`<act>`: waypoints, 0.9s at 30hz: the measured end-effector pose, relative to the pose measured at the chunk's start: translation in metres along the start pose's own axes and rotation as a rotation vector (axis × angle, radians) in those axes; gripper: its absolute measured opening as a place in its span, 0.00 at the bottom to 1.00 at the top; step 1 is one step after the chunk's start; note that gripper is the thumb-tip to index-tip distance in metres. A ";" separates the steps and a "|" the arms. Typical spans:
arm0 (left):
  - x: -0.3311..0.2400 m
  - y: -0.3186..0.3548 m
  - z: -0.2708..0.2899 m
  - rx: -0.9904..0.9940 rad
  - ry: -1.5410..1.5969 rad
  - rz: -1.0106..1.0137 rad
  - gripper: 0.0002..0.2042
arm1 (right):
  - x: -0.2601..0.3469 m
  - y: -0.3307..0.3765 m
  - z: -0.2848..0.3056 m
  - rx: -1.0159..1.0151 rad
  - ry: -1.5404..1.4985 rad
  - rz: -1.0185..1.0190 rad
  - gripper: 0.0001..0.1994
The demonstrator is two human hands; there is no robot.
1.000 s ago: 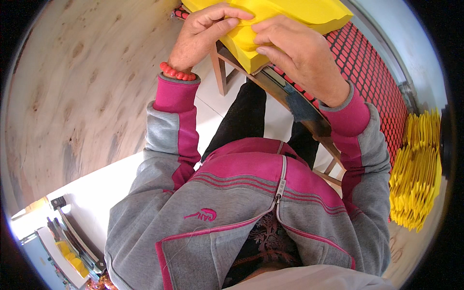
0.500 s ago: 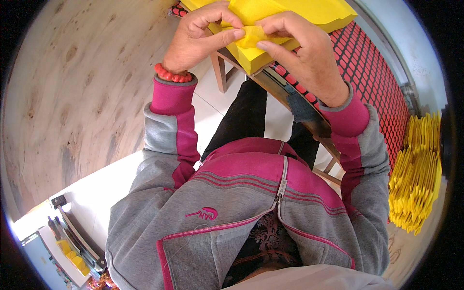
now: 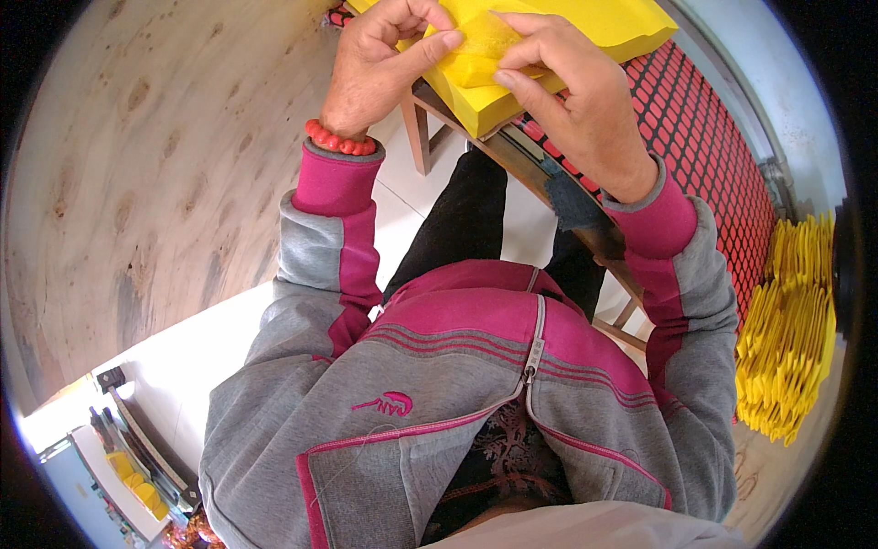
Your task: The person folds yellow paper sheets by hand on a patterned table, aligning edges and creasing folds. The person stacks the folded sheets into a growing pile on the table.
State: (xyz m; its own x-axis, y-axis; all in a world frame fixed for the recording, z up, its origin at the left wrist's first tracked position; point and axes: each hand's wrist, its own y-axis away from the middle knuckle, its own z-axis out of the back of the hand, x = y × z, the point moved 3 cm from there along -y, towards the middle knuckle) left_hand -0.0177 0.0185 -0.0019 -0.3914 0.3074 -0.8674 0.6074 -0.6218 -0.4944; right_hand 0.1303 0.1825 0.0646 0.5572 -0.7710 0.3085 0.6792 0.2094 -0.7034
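Between both hands a thin yellow sheet (image 3: pixel 485 53), apparently paper, bulges upward and is partly folded. Thumb and fingers of my left hand (image 3: pixel 389 57) pinch its left side; a red bead bracelet (image 3: pixel 338 137) circles that wrist. My right hand (image 3: pixel 578 101) pinches its right edge between thumb and fingertips, the other fingers curled. Beneath them lies a thick yellow stack of sheets (image 3: pixel 613 26), its near corner jutting over the table edge. The far part of the stack runs out of the picture.
The stack rests on a table with a red-and-black patterned cover (image 3: pixel 690 137) and wooden legs (image 3: pixel 416 137). At the right hangs or stands a bundle of folded yellow pieces (image 3: pixel 785 329). A wood-grain board (image 3: pixel 137 183) fills the left. A shelf with tools (image 3: pixel 128 457) shows lower left.
My left hand has shifted slightly right and up. The yellow sheet between my fingers has opened out, from a narrow tight fold to a wider bulge. My right hand has barely moved.
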 end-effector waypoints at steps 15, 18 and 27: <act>-0.024 -0.006 -0.006 0.197 -0.221 -0.425 0.03 | -0.004 0.004 -0.004 -0.009 0.008 -0.025 0.05; -0.020 -0.006 -0.001 0.159 -0.196 -0.260 0.02 | -0.004 0.005 -0.002 -0.039 -0.055 -0.179 0.11; -0.003 0.000 -0.003 -0.009 0.019 -0.030 0.02 | 0.003 0.002 -0.005 0.014 0.072 -0.039 0.09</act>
State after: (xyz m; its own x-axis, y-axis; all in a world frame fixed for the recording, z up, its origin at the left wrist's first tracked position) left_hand -0.0145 0.0205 0.0003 -0.3963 0.3391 -0.8532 0.6021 -0.6055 -0.5204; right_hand 0.1311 0.1777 0.0612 0.4945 -0.8201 0.2879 0.7068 0.1866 -0.6824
